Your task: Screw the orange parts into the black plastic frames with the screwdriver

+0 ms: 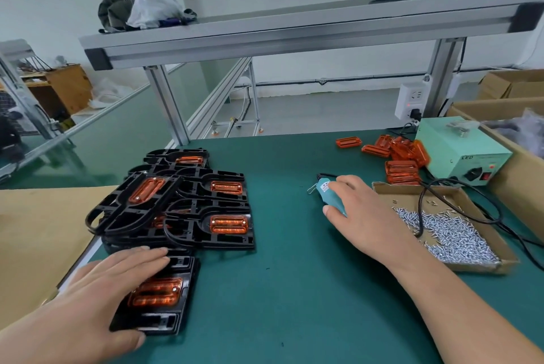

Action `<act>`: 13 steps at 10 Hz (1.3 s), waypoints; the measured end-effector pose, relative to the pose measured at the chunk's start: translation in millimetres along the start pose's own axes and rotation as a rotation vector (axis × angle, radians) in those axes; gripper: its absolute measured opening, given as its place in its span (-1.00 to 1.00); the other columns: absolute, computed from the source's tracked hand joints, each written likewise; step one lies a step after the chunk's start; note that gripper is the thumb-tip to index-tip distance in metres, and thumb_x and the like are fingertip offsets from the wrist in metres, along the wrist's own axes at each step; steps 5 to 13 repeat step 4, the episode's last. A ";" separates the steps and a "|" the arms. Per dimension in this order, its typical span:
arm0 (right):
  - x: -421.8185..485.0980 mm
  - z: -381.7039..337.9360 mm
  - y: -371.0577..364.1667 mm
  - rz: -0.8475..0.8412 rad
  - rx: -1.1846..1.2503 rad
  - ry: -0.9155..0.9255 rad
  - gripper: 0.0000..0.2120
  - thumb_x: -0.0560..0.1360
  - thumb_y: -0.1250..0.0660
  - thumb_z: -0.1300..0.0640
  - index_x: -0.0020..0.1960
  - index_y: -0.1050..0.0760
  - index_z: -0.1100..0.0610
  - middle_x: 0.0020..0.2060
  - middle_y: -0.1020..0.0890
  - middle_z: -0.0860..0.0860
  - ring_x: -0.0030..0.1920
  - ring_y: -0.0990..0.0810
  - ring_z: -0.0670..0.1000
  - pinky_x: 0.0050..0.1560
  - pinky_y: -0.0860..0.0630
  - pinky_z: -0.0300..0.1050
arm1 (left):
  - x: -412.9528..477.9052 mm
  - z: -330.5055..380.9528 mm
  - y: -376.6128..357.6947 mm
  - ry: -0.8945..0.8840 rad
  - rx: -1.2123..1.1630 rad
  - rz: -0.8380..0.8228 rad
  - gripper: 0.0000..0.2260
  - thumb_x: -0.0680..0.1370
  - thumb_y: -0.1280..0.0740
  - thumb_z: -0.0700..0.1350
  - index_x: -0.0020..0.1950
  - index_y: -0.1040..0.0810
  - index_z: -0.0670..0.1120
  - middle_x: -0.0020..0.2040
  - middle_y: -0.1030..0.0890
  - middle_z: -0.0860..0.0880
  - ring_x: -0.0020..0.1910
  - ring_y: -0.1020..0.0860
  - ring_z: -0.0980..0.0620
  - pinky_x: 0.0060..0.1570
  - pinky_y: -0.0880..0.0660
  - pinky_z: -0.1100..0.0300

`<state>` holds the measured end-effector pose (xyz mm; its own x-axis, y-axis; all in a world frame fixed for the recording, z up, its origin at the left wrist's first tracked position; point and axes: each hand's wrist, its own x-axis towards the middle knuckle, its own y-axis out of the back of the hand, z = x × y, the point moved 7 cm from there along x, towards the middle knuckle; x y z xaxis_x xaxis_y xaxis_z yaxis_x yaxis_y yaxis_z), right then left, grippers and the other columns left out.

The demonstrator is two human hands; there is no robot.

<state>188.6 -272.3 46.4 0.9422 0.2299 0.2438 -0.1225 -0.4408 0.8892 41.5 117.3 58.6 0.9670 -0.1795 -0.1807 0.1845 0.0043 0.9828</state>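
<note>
Got the left hand (97, 299) flat, palm down, fingers straight, thumb out. Got the right hand (362, 210) reaching further forward, fingers and thumb curled round the screwdriver (331, 197).

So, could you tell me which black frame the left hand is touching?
The nearest frame, lying by itself at the front under the left hand; the other frames are piled together behind it.
</note>
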 end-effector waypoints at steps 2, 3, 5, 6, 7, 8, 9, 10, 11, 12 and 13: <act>0.5 -1.2 3.3 0.021 0.045 0.000 -0.62 0.68 -0.26 -0.07 0.44 -0.47 0.05 0.40 -0.44 -0.08 0.28 -0.51 0.00 0.23 -0.51 0.00 | -3.2 13.5 9.2 -0.099 -0.093 0.091 0.01 0.20 -0.42 0.27 0.37 0.23 0.71 0.50 0.13 0.64 0.56 0.10 0.48 0.42 -0.23 0.07; 0.9 -0.7 4.0 0.030 0.070 0.004 -0.65 0.68 -0.26 -0.05 0.41 -0.50 0.05 0.37 -0.47 -0.09 0.28 -0.52 -0.01 0.23 -0.50 -0.02 | -9.6 26.0 18.0 -0.196 -0.066 0.259 -0.17 0.19 -0.45 0.31 0.47 -0.34 0.45 0.60 -0.05 0.46 0.57 -0.08 0.32 0.27 -0.46 -0.14; 0.5 -2.3 7.4 0.074 0.100 0.008 -0.67 0.68 -0.27 -0.03 0.39 -0.52 0.05 0.33 -0.51 -0.08 0.27 -0.53 -0.01 0.23 -0.49 -0.02 | -18.3 40.7 29.1 -0.229 -0.110 0.396 -0.06 0.29 -0.41 0.37 0.63 -0.21 0.19 0.62 -0.21 0.29 0.55 -0.22 0.22 0.14 -0.51 -0.13; 0.5 -2.3 7.4 0.074 0.100 0.008 -0.67 0.68 -0.27 -0.03 0.39 -0.52 0.05 0.33 -0.51 -0.08 0.27 -0.53 -0.01 0.23 -0.49 -0.02 | -18.3 40.7 29.1 -0.229 -0.110 0.396 -0.06 0.29 -0.41 0.37 0.63 -0.21 0.19 0.62 -0.21 0.29 0.55 -0.22 0.22 0.14 -0.51 -0.13; 0.5 -2.3 7.4 0.074 0.100 0.008 -0.67 0.68 -0.27 -0.03 0.39 -0.52 0.05 0.33 -0.51 -0.08 0.27 -0.53 -0.01 0.23 -0.49 -0.02 | -18.3 40.7 29.1 -0.229 -0.110 0.396 -0.06 0.29 -0.41 0.37 0.63 -0.21 0.19 0.62 -0.21 0.29 0.55 -0.22 0.22 0.14 -0.51 -0.13; 0.5 -2.3 7.4 0.074 0.100 0.008 -0.67 0.68 -0.27 -0.03 0.39 -0.52 0.05 0.33 -0.51 -0.08 0.27 -0.53 -0.01 0.23 -0.49 -0.02 | -18.3 40.7 29.1 -0.229 -0.110 0.396 -0.06 0.29 -0.41 0.37 0.63 -0.21 0.19 0.62 -0.21 0.29 0.55 -0.22 0.22 0.14 -0.51 -0.13; 0.5 -2.3 7.4 0.074 0.100 0.008 -0.67 0.68 -0.27 -0.03 0.39 -0.52 0.05 0.33 -0.51 -0.08 0.27 -0.53 -0.01 0.23 -0.49 -0.02 | -18.3 40.7 29.1 -0.229 -0.110 0.396 -0.06 0.29 -0.41 0.37 0.63 -0.21 0.19 0.62 -0.21 0.29 0.55 -0.22 0.22 0.14 -0.51 -0.13; 0.5 -2.3 7.4 0.074 0.100 0.008 -0.67 0.68 -0.27 -0.03 0.39 -0.52 0.05 0.33 -0.51 -0.08 0.27 -0.53 -0.01 0.23 -0.49 -0.02 | -18.3 40.7 29.1 -0.229 -0.110 0.396 -0.06 0.29 -0.41 0.37 0.63 -0.21 0.19 0.62 -0.21 0.29 0.55 -0.22 0.22 0.14 -0.51 -0.13; 0.5 -2.3 7.4 0.074 0.100 0.008 -0.67 0.68 -0.27 -0.03 0.39 -0.52 0.05 0.33 -0.51 -0.08 0.27 -0.53 -0.01 0.23 -0.49 -0.02 | -18.3 40.7 29.1 -0.229 -0.110 0.396 -0.06 0.29 -0.41 0.37 0.63 -0.21 0.19 0.62 -0.21 0.29 0.55 -0.22 0.22 0.14 -0.51 -0.13; 0.5 -2.3 7.4 0.074 0.100 0.008 -0.67 0.68 -0.27 -0.03 0.39 -0.52 0.05 0.33 -0.51 -0.08 0.27 -0.53 -0.01 0.23 -0.49 -0.02 | -18.3 40.7 29.1 -0.229 -0.110 0.396 -0.06 0.29 -0.41 0.37 0.63 -0.21 0.19 0.62 -0.21 0.29 0.55 -0.22 0.22 0.14 -0.51 -0.13; 0.5 -2.3 7.4 0.074 0.100 0.008 -0.67 0.68 -0.27 -0.03 0.39 -0.52 0.05 0.33 -0.51 -0.08 0.27 -0.53 -0.01 0.23 -0.49 -0.02 | -18.3 40.7 29.1 -0.229 -0.110 0.396 -0.06 0.29 -0.41 0.37 0.63 -0.21 0.19 0.62 -0.21 0.29 0.55 -0.22 0.22 0.14 -0.51 -0.13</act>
